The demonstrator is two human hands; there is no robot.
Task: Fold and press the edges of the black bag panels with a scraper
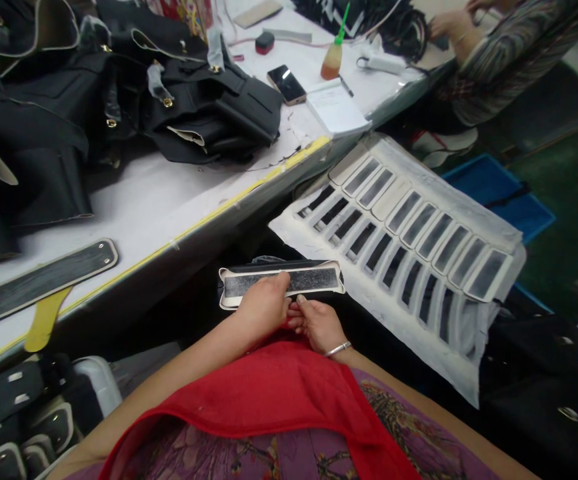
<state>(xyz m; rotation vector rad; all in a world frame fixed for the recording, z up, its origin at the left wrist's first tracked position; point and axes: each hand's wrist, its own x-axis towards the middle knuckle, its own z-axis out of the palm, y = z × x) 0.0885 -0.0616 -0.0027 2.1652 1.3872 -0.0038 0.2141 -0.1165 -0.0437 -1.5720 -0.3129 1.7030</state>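
Above my lap is a black leather bag piece (313, 279) with a long dark panel framed by a pale raw edge. My left hand (263, 300) grips its near side, thumb pressed on the panel and fingers hidden underneath. Close beside it, my right hand (321, 325) is closed, with the fingers curled and the thumb tip at the piece's near edge. What lies between those fingers is hidden. To the right, a pale sheet (309, 233) carries rows of dark rectangular panels (426, 223) with pale borders.
Black bags (209, 100) are heaped on the white table (143, 193), near a phone (287, 85), a notepad (336, 107) and a glue bottle (332, 60). A riveted strap (43, 280) lies over a yellow tool (49, 320). Another person's sleeve (513, 53) shows at upper right, above a blue crate (499, 193).
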